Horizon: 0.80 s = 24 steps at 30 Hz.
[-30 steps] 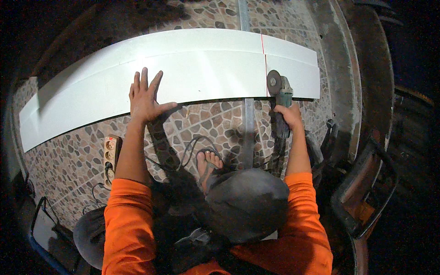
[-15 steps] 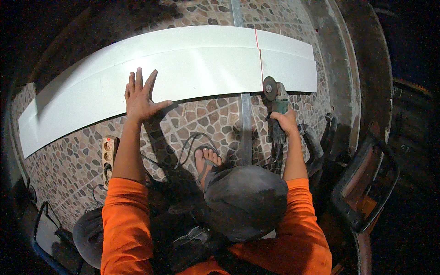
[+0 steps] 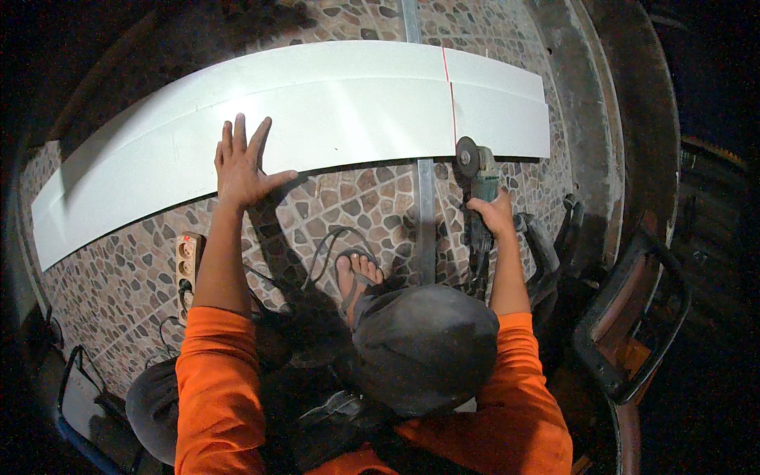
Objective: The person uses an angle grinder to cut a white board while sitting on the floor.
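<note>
Crouching low, the person fills the near edge of the view with orange sleeves [image 3: 218, 388] and a dark cap [image 3: 427, 348], one foot in a sandal [image 3: 358, 277] planted on the pebble-patterned floor [image 3: 356, 198] between the two arms.

Just beyond the sandal, the right hand [image 3: 495, 214] is closed around the body of a green angle grinder [image 3: 479, 186]. Its round disc [image 3: 465, 154] sits past the knuckles, right at the near edge of a long white panel [image 3: 356, 111]. A thin red line [image 3: 451, 91] crosses the panel straight ahead of the disc. Whether the disc actually touches the panel edge cannot be told. A pale metal strip [image 3: 426, 214] runs along the floor just to the left of this grip and passes under the panel.

Well to the left of the grinder, the left hand [image 3: 241, 162] lies flat, fingers spread, pressing on the panel's near edge; it grasps nothing. Nearer than that hand, beside the left forearm, a beige power strip [image 3: 188, 261] rests on the floor with dark cables [image 3: 324, 249] looping toward the sandal.

Right of the grinder grip, a dark rounded frame [image 3: 633, 317] stands at the floor's edge. Beyond the panel the floor fades into darkness.
</note>
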Each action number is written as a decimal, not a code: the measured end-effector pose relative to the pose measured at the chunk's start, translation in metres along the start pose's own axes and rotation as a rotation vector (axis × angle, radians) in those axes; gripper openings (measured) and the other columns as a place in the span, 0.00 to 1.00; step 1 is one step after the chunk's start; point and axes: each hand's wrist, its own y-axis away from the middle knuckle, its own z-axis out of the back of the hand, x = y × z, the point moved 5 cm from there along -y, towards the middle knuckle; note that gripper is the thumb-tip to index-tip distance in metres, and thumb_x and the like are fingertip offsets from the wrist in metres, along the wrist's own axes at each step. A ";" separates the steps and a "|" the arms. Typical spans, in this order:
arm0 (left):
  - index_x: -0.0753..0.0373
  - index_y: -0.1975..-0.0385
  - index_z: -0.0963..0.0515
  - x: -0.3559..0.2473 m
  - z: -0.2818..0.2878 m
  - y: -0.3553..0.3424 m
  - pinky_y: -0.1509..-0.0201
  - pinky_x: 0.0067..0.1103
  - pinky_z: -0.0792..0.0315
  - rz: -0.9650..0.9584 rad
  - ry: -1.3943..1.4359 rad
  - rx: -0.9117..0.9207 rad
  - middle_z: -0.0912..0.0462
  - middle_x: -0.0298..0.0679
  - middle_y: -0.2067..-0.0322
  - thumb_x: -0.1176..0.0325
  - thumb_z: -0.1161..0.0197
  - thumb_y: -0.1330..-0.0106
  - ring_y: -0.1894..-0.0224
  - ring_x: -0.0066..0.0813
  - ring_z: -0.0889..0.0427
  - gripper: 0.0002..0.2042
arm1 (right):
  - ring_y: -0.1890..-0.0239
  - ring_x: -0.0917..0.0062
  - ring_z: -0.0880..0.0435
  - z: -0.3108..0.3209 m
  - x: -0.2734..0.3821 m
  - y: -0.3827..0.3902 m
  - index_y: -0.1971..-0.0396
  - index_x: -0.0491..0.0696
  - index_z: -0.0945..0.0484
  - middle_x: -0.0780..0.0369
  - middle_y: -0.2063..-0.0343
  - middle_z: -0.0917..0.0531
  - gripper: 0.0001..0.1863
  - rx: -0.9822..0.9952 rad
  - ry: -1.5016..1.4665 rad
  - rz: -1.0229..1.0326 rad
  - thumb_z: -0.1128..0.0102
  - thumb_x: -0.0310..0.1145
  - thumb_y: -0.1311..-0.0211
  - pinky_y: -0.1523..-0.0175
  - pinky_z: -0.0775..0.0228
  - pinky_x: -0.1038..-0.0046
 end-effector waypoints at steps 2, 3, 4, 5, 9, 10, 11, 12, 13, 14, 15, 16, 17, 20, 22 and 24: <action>0.30 0.15 0.45 0.001 -0.001 0.000 0.14 0.54 0.60 -0.013 0.001 -0.015 0.58 0.47 0.13 0.17 0.29 0.55 0.11 0.53 0.65 0.63 | 0.59 0.67 0.10 0.000 0.001 0.005 0.52 0.40 0.15 0.57 0.58 0.09 0.28 0.019 0.019 0.011 0.19 0.36 0.55 0.48 0.19 0.65; 0.30 0.15 0.45 0.002 -0.002 0.000 0.14 0.54 0.60 -0.019 -0.001 -0.022 0.58 0.47 0.13 0.17 0.29 0.55 0.11 0.53 0.65 0.63 | 0.59 0.67 0.10 -0.002 0.002 0.006 0.52 0.40 0.15 0.58 0.59 0.09 0.28 0.017 -0.005 0.000 0.19 0.36 0.55 0.49 0.19 0.65; 0.30 0.15 0.45 0.004 -0.003 0.000 0.14 0.54 0.60 -0.018 -0.001 -0.026 0.58 0.47 0.13 0.17 0.28 0.55 0.11 0.53 0.65 0.63 | 0.60 0.68 0.11 -0.005 0.003 0.008 0.52 0.40 0.15 0.58 0.59 0.09 0.28 0.014 -0.029 -0.011 0.19 0.36 0.55 0.49 0.19 0.65; 0.30 0.15 0.46 0.003 -0.004 -0.001 0.14 0.54 0.60 -0.020 0.002 -0.031 0.58 0.47 0.13 0.17 0.28 0.55 0.11 0.53 0.65 0.63 | 0.60 0.68 0.11 -0.004 0.001 0.009 0.53 0.41 0.15 0.59 0.60 0.09 0.27 0.008 -0.050 -0.025 0.20 0.36 0.55 0.50 0.19 0.65; 0.29 0.15 0.45 0.003 -0.005 -0.002 0.14 0.54 0.60 -0.021 0.003 -0.028 0.59 0.47 0.13 0.17 0.28 0.55 0.11 0.53 0.66 0.63 | 0.62 0.69 0.11 -0.005 0.000 0.009 0.55 0.41 0.14 0.60 0.62 0.09 0.25 0.035 -0.027 -0.042 0.21 0.35 0.55 0.52 0.19 0.66; 0.30 0.15 0.45 0.003 -0.005 -0.002 0.14 0.54 0.60 -0.019 0.004 -0.021 0.59 0.47 0.13 0.17 0.28 0.55 0.11 0.53 0.66 0.63 | 0.63 0.69 0.11 -0.007 0.001 0.008 0.55 0.41 0.14 0.60 0.63 0.09 0.25 0.031 -0.028 -0.055 0.21 0.34 0.55 0.53 0.19 0.66; 0.30 0.15 0.45 0.003 -0.005 -0.002 0.14 0.54 0.60 -0.017 0.006 -0.015 0.59 0.47 0.13 0.17 0.28 0.55 0.11 0.53 0.65 0.63 | 0.64 0.69 0.11 -0.007 0.000 0.008 0.55 0.41 0.14 0.60 0.63 0.10 0.24 0.027 -0.029 -0.067 0.21 0.34 0.55 0.53 0.19 0.66; 0.30 0.15 0.45 0.002 -0.004 -0.002 0.14 0.54 0.61 -0.015 0.008 -0.008 0.59 0.47 0.13 0.17 0.28 0.55 0.11 0.53 0.65 0.63 | 0.64 0.70 0.11 -0.008 -0.001 0.008 0.55 0.41 0.14 0.60 0.63 0.10 0.24 0.023 -0.044 -0.080 0.21 0.34 0.55 0.54 0.19 0.65; 0.30 0.15 0.45 0.002 -0.003 -0.001 0.14 0.54 0.60 -0.014 0.001 -0.012 0.59 0.47 0.13 0.17 0.28 0.55 0.12 0.53 0.65 0.63 | 0.64 0.70 0.11 -0.008 -0.002 0.008 0.55 0.41 0.14 0.60 0.63 0.10 0.24 0.018 -0.059 -0.093 0.21 0.34 0.55 0.54 0.19 0.65; 0.30 0.15 0.45 0.001 -0.003 -0.001 0.14 0.54 0.60 -0.013 -0.003 -0.015 0.59 0.47 0.13 0.17 0.28 0.56 0.12 0.54 0.65 0.63 | 0.65 0.70 0.11 -0.007 -0.006 0.008 0.56 0.41 0.14 0.60 0.63 0.10 0.24 0.013 -0.073 -0.106 0.21 0.34 0.54 0.55 0.19 0.65; 0.31 0.15 0.45 -0.001 -0.003 -0.001 0.14 0.54 0.60 -0.012 -0.008 -0.019 0.59 0.47 0.13 0.17 0.28 0.56 0.12 0.54 0.65 0.63 | 0.65 0.70 0.11 -0.007 -0.008 0.008 0.56 0.42 0.14 0.60 0.63 0.10 0.24 0.014 -0.078 -0.093 0.21 0.34 0.54 0.55 0.19 0.65; 0.31 0.15 0.45 -0.002 -0.002 -0.001 0.14 0.54 0.60 -0.016 -0.006 -0.019 0.59 0.47 0.13 0.17 0.28 0.56 0.12 0.54 0.65 0.63 | 0.65 0.70 0.11 -0.007 -0.011 0.009 0.56 0.42 0.14 0.60 0.63 0.10 0.23 0.015 -0.083 -0.081 0.21 0.34 0.54 0.55 0.19 0.65; 0.31 0.15 0.45 -0.001 -0.002 -0.002 0.14 0.54 0.60 -0.017 -0.007 -0.020 0.59 0.47 0.13 0.17 0.28 0.56 0.12 0.54 0.65 0.64 | 0.65 0.70 0.11 -0.008 -0.011 0.010 0.56 0.42 0.14 0.60 0.63 0.10 0.23 0.019 -0.091 -0.068 0.21 0.34 0.54 0.55 0.19 0.64; 0.32 0.15 0.44 0.001 -0.001 -0.001 0.14 0.54 0.60 -0.022 -0.001 -0.026 0.59 0.47 0.13 0.17 0.28 0.57 0.12 0.54 0.65 0.64 | 0.65 0.70 0.11 -0.010 -0.010 0.014 0.56 0.41 0.14 0.60 0.64 0.09 0.23 0.057 -0.046 -0.093 0.21 0.34 0.54 0.55 0.19 0.64; 0.32 0.15 0.45 0.004 0.001 0.000 0.14 0.53 0.60 -0.012 -0.013 -0.012 0.60 0.47 0.13 0.18 0.26 0.57 0.12 0.54 0.65 0.65 | 0.65 0.70 0.11 -0.013 -0.003 0.017 0.56 0.41 0.14 0.59 0.64 0.09 0.23 0.041 -0.044 -0.069 0.21 0.34 0.54 0.55 0.19 0.64; 0.31 0.15 0.46 -0.004 0.006 0.001 0.13 0.53 0.59 -0.001 -0.029 0.022 0.60 0.46 0.13 0.22 0.22 0.59 0.12 0.53 0.65 0.66 | 0.65 0.70 0.11 -0.010 -0.006 0.016 0.57 0.41 0.14 0.59 0.64 0.09 0.23 0.026 -0.027 -0.061 0.21 0.34 0.54 0.55 0.19 0.64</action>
